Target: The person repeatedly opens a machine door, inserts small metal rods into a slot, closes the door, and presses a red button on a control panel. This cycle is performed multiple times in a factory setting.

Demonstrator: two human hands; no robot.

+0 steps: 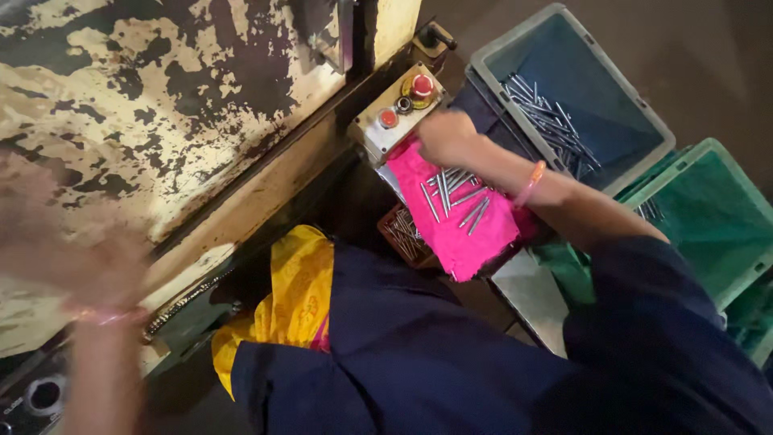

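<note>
Pink cloth (463, 229): R hand (448, 137) fisted over pins (452, 192); L blurred.

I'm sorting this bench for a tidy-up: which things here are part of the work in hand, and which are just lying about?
In the work:
right hand over the metal pins
pink cloth under them
left hand, blurred, by the worn machine panel

Lying about:
grey crate of rods
green crate
button box
yellow cloth
</note>
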